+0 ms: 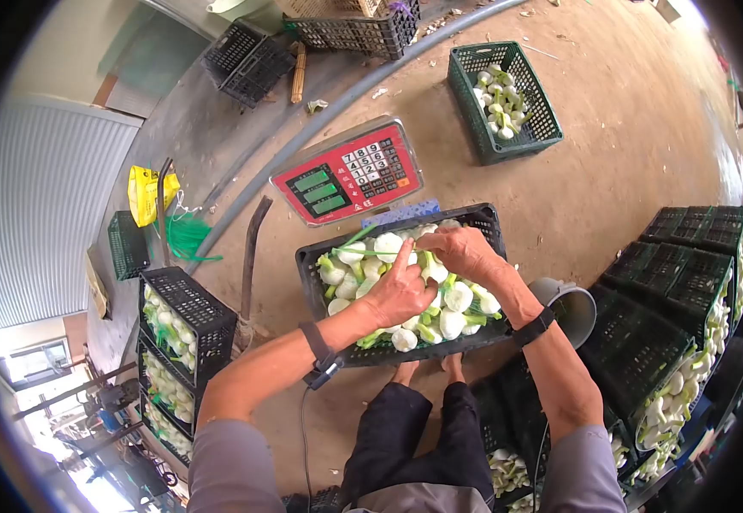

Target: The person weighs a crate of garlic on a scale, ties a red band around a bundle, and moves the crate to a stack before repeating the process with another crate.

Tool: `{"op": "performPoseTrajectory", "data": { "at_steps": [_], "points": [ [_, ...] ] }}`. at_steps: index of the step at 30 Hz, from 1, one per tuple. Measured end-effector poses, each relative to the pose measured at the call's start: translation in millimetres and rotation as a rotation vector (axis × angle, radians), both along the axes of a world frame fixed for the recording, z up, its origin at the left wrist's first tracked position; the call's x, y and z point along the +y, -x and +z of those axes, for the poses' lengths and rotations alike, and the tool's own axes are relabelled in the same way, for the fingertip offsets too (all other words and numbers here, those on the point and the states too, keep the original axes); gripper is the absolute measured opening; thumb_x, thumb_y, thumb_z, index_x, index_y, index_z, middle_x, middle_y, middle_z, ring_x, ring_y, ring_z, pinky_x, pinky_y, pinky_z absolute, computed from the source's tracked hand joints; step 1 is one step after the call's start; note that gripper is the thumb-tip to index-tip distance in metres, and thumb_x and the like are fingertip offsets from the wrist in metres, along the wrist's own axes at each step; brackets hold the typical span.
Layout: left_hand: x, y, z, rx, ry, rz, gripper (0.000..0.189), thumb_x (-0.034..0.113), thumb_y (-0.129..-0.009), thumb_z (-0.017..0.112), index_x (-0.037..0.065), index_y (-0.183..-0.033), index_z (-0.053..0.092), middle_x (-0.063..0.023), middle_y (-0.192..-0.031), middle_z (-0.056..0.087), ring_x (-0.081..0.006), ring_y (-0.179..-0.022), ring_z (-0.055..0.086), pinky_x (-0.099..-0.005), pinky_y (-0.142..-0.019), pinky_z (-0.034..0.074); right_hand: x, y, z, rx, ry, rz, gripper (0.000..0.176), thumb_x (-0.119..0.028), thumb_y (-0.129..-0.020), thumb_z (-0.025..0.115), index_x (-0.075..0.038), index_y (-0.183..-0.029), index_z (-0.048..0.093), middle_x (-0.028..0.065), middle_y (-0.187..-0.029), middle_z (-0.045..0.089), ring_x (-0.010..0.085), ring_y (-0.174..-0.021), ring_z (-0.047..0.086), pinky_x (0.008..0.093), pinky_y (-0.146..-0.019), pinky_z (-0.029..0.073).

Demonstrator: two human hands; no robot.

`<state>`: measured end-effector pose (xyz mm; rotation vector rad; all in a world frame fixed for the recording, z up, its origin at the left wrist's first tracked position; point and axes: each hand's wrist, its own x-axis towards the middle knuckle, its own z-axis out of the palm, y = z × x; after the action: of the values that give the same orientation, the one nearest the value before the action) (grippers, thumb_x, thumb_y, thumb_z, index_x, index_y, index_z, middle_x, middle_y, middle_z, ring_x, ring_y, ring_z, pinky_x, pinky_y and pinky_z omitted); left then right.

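Observation:
A black plastic crate full of white garlic bulbs with short green stems sits below me. Both of my hands are over its far half, fingertips close together. My left hand is closed, fingers curled, its index fingertip beside a large white bulb; what its fingers grip is hidden. My right hand pinches at the end of a thin green strand, which runs leftward over the bulbs past the left index finger. A dark band is on each wrist.
Beyond the crate lies a scale's red keypad panel. A green crate with some bulbs stands farther off. Stacked crates of bulbs rise at left and right. A grey bucket is by my right forearm. A hose crosses the floor.

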<state>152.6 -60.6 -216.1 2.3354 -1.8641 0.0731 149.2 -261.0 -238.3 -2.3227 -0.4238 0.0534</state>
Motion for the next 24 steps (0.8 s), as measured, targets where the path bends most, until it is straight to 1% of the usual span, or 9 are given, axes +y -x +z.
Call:
{"op": "performPoseTrajectory", "data": {
  "at_steps": [2,4,7,10,14,17,19,20,24],
  "points": [
    [0.1,-2.9,-6.2,0.026,-0.020,0.020,0.015,0.010,-0.075,0.060,0.006,-0.087,0.067,-0.0022,-0.054,0.050,-0.0199,-0.064,0.057,-0.0585,-0.099,0.044,-2.4,-2.1,-2.2,-0.009,-0.081,0.005,0.018,-0.009,-0.082,0.063,-0.015,-0.097,0.071,0.0100,-0.080,0.069,0.0313,-0.076,0.068,0.0414,-0.064,0.052],
    [3.2,-3.2,-10.7,0.115,-0.070,0.047,0.017,0.013,-0.074,0.061,0.009,-0.088,0.068,-0.0003,-0.055,0.051,-0.0179,-0.066,0.057,-0.0474,-0.080,0.047,-5.6,0.6,-8.3,-0.009,-0.176,0.004,0.016,-0.010,-0.083,0.063,-0.015,-0.097,0.071,0.0105,-0.080,0.069,0.0320,-0.077,0.068,0.0414,-0.065,0.053],
    [0.3,-3.1,-8.4,0.084,-0.011,0.029,0.013,0.015,-0.072,0.062,0.009,-0.084,0.066,0.0008,-0.056,0.052,-0.0174,-0.067,0.056,-0.0381,-0.068,0.041,-22.4,6.7,-21.8,0.049,-0.113,0.002,0.014,-0.012,-0.084,0.064,-0.013,-0.095,0.071,0.0114,-0.077,0.068,0.0337,-0.076,0.067,0.0413,-0.067,0.054],
    [-4.8,-13.3,5.2,-0.058,-0.002,-0.027,0.008,0.015,-0.071,0.062,0.010,-0.078,0.061,0.0006,-0.057,0.053,-0.0177,-0.067,0.055,-0.0352,-0.066,0.040,-33.1,11.0,-36.6,0.116,-0.021,0.003,0.012,-0.012,-0.084,0.064,-0.013,-0.093,0.070,0.0132,-0.075,0.067,0.0341,-0.074,0.067,0.0424,-0.065,0.053],
    [-10.0,-13.0,5.7,-0.039,-0.052,-0.046,0.008,0.016,-0.071,0.063,0.012,-0.074,0.057,0.0006,-0.059,0.054,-0.0191,-0.065,0.057,-0.0358,-0.061,0.042,-46.1,23.3,-38.7,0.183,-0.029,-0.088,0.011,-0.010,-0.087,0.062,-0.009,-0.094,0.070,0.0123,-0.078,0.069,0.0327,-0.075,0.068,0.0399,-0.066,0.053],
    [-12.8,-12.2,8.6,0.045,-0.257,0.021,0.007,0.014,-0.072,0.063,0.010,-0.075,0.057,-0.0052,-0.059,0.057,-0.0251,-0.063,0.063,-0.0434,-0.054,0.045,-49.4,35.7,-31.6,0.201,-0.120,-0.150,0.011,-0.011,-0.088,0.060,-0.009,-0.095,0.069,0.0123,-0.078,0.069,0.0327,-0.076,0.068,0.0401,-0.067,0.054],
    [-18.0,-16.4,17.3,0.345,-0.375,0.217,0.006,0.010,-0.073,0.061,0.008,-0.077,0.057,-0.0128,-0.061,0.060,-0.0340,-0.065,0.066,-0.0517,-0.054,0.046,-45.3,50.4,-23.2,0.160,-0.141,-0.201,0.008,-0.010,-0.087,0.062,-0.008,-0.094,0.065,0.0140,-0.074,0.067,0.0349,-0.072,0.067,0.0421,-0.064,0.053],
    [-21.7,-19.5,21.9,0.475,-0.414,0.299,0.015,0.006,-0.074,0.057,0.008,-0.088,0.064,-0.0193,-0.068,0.064,-0.0398,-0.072,0.066,-0.0540,-0.061,0.048,-41.8,60.1,-19.5,0.185,-0.111,-0.269,0.006,-0.010,-0.086,0.064,-0.007,-0.092,0.063,0.0151,-0.072,0.065,0.0364,-0.070,0.066,0.0433,-0.062,0.052],
    [-16.1,-16.1,15.5,0.585,-0.333,0.453,0.028,0.005,-0.074,0.056,0.010,-0.099,0.069,-0.0207,-0.075,0.067,-0.0428,-0.075,0.065,-0.0541,-0.066,0.049,-1.8,118.5,-10.0,0.196,-0.139,-0.508,0.010,-0.010,-0.085,0.067,-0.007,-0.087,0.057,0.0183,-0.067,0.061,0.0394,-0.063,0.063,0.0438,-0.054,0.050]
  ]
}}
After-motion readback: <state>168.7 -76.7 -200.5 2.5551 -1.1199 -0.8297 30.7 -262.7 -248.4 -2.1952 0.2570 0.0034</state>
